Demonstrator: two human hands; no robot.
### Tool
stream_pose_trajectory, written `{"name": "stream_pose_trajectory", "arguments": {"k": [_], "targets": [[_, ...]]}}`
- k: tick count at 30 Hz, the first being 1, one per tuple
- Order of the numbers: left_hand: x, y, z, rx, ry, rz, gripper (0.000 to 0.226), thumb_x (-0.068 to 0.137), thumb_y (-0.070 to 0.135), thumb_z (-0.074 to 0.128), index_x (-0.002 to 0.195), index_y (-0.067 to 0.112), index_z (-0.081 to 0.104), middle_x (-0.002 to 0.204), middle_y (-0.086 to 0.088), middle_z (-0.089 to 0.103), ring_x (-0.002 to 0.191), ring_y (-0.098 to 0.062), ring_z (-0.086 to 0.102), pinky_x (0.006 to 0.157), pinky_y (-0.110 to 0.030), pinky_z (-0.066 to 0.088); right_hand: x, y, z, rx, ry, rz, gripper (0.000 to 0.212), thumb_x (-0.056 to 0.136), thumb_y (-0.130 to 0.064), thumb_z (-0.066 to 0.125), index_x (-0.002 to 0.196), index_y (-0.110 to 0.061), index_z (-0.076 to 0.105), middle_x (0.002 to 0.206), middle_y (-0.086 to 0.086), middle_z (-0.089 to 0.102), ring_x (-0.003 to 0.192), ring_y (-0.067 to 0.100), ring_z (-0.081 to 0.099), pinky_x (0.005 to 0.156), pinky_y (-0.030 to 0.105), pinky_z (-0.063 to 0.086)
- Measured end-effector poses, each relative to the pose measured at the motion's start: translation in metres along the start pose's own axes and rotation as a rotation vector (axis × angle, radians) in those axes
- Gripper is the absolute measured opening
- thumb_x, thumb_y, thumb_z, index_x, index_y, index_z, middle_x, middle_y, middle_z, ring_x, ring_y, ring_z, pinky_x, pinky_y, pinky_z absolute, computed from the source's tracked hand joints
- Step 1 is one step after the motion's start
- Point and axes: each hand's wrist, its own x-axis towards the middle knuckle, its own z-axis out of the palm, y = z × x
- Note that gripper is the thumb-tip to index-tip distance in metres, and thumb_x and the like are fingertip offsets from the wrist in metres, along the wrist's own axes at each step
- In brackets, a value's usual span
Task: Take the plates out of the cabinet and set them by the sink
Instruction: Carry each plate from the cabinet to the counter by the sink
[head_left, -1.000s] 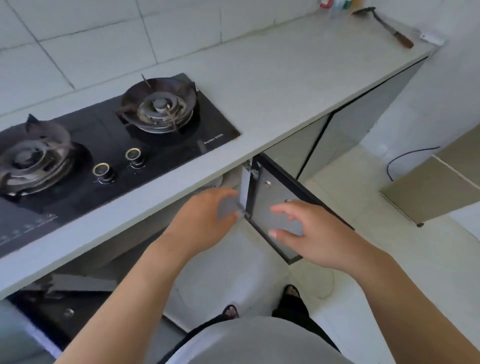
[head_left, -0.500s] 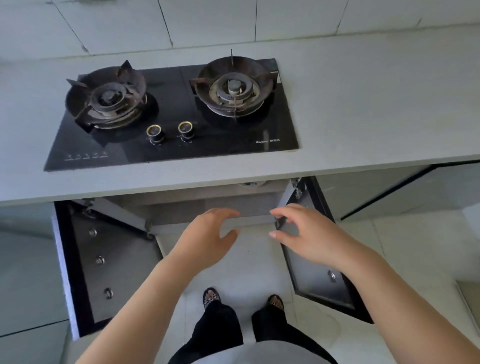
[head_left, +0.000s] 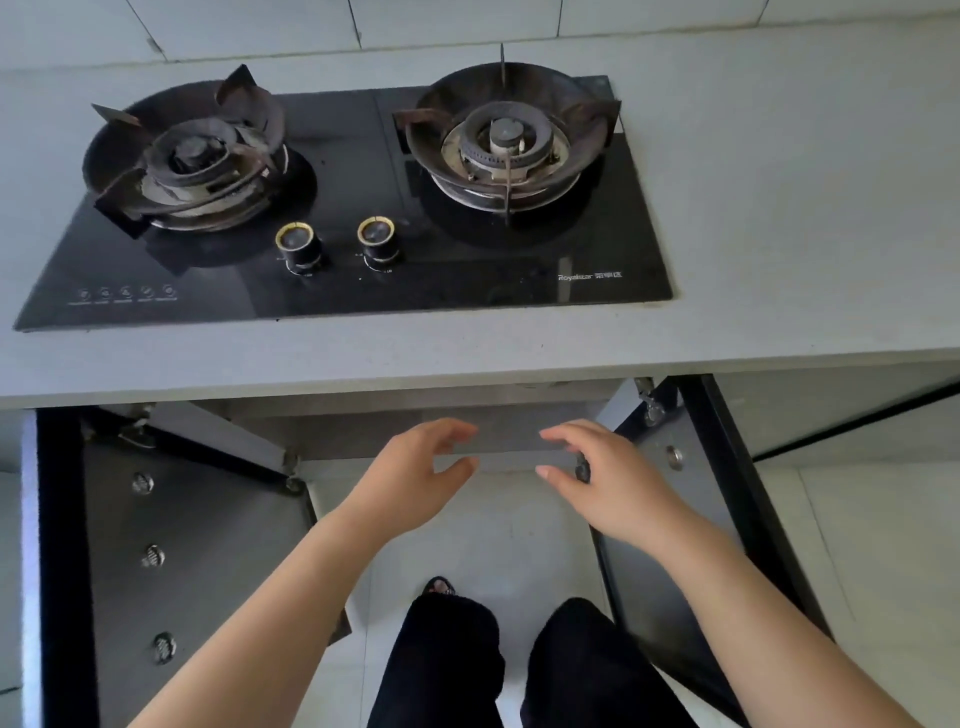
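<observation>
Left hand (head_left: 410, 483) and right hand (head_left: 618, 483) hovered side by side, fingers loosely spread and gripping nothing, before grey under-counter cabinet (head_left: 509, 441), its black-edged grey doors (head_left: 197, 545) swung open, below black glass two-burner gas hob (head_left: 353, 270) on pale grey countertop (head_left: 779, 218), plates hidden from view.

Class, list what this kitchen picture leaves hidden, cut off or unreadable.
1. Head view: the inside of the cabinet, with any plates, is hidden beneath the countertop.
2. Head view: any sink lies beyond the frame edges.
3. Head view: the touch icons on the stove are too small to read.
</observation>
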Motion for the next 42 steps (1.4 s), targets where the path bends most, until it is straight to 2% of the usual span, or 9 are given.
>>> {"name": "stream_pose_trajectory", "arguments": {"k": [6, 10, 15, 20, 26, 30, 36, 39, 42], "targets": [[0.066, -0.07, 0.059, 0.077, 0.007, 0.018, 0.037, 0.089, 0.029, 0.056, 0.126, 0.024, 0.053, 0.126, 0.004, 0.057, 0.112, -0.009, 0.053, 0.088, -0.018, 0.038, 0.059, 0.066, 0.066, 0.026, 0.117, 0.031, 0.039, 0.09, -0.034, 0.057, 0.127, -0.024, 0.051, 0.127, -0.01, 0.051, 0.113, 0.003, 0.047, 0.086, 0.017, 0.033], [0.126, -0.107, 0.094, 0.103, 0.053, 0.107, 0.038, 0.088, 0.026, 0.058, 0.125, 0.026, 0.053, 0.128, 0.004, 0.056, 0.113, -0.012, 0.055, 0.088, -0.019, 0.04, 0.101, 0.116, 0.101, 0.011, 0.207, 0.029, 0.039, 0.09, -0.035, 0.057, 0.127, -0.025, 0.051, 0.127, -0.01, 0.051, 0.111, 0.003, 0.047, 0.085, 0.017, 0.033], [0.198, -0.147, 0.14, 0.172, 0.165, 0.236, 0.037, 0.088, 0.026, 0.058, 0.125, 0.024, 0.054, 0.129, 0.004, 0.056, 0.116, -0.014, 0.053, 0.085, -0.015, 0.033, 0.159, 0.175, 0.14, -0.089, 0.351, -0.077, 0.039, 0.088, -0.036, 0.059, 0.125, -0.023, 0.054, 0.125, -0.007, 0.054, 0.112, 0.01, 0.051, 0.08, 0.019, 0.034], [0.256, -0.178, 0.184, 0.277, 0.306, 0.362, 0.035, 0.085, 0.02, 0.06, 0.12, 0.019, 0.059, 0.127, -0.005, 0.057, 0.115, -0.025, 0.055, 0.095, -0.029, 0.041, 0.207, 0.22, 0.168, -0.148, 0.419, -0.176, 0.035, 0.088, -0.032, 0.059, 0.122, -0.023, 0.056, 0.125, -0.006, 0.052, 0.106, 0.014, 0.054, 0.081, 0.022, 0.039], [0.272, -0.186, 0.198, 0.294, 0.4, 0.356, 0.036, 0.08, 0.022, 0.066, 0.115, 0.019, 0.06, 0.123, -0.003, 0.059, 0.108, -0.025, 0.057, 0.084, -0.03, 0.045, 0.22, 0.233, 0.177, -0.133, 0.514, -0.274, 0.023, 0.086, -0.025, 0.064, 0.108, -0.019, 0.066, 0.113, -0.006, 0.06, 0.104, 0.011, 0.056, 0.082, 0.015, 0.037], [0.287, -0.186, 0.199, 0.342, 0.426, 0.398, 0.04, 0.081, 0.022, 0.064, 0.12, 0.02, 0.057, 0.126, -0.003, 0.058, 0.112, -0.026, 0.055, 0.083, -0.031, 0.045, 0.236, 0.241, 0.177, -0.176, 0.532, -0.292, 0.027, 0.085, -0.022, 0.065, 0.11, -0.015, 0.064, 0.115, -0.001, 0.06, 0.104, 0.017, 0.057, 0.084, 0.022, 0.042], [0.309, -0.183, 0.204, 0.368, 0.381, 0.369, 0.049, 0.08, 0.017, 0.064, 0.127, 0.021, 0.052, 0.132, -0.003, 0.053, 0.12, -0.028, 0.047, 0.092, -0.034, 0.044, 0.252, 0.256, 0.169, -0.261, 0.514, -0.253, 0.035, 0.085, -0.022, 0.065, 0.118, -0.012, 0.059, 0.124, 0.003, 0.055, 0.111, 0.021, 0.054, 0.09, 0.033, 0.047], [0.315, -0.185, 0.207, 0.448, 0.341, 0.361, 0.054, 0.08, 0.017, 0.064, 0.132, 0.021, 0.048, 0.137, -0.002, 0.049, 0.126, -0.027, 0.041, 0.098, -0.035, 0.042, 0.258, 0.257, 0.167, -0.264, 0.509, -0.268, 0.037, 0.085, -0.02, 0.065, 0.12, -0.011, 0.058, 0.125, 0.005, 0.055, 0.113, 0.022, 0.053, 0.092, 0.032, 0.046], [0.326, -0.184, 0.207, 0.464, 0.353, 0.386, 0.049, 0.08, 0.014, 0.062, 0.128, 0.017, 0.053, 0.134, -0.005, 0.052, 0.124, -0.028, 0.044, 0.1, -0.032, 0.039, 0.268, 0.26, 0.167, -0.29, 0.492, -0.29, 0.039, 0.084, -0.019, 0.066, 0.121, -0.009, 0.058, 0.125, 0.006, 0.055, 0.113, 0.023, 0.052, 0.093, 0.031, 0.044]]}}
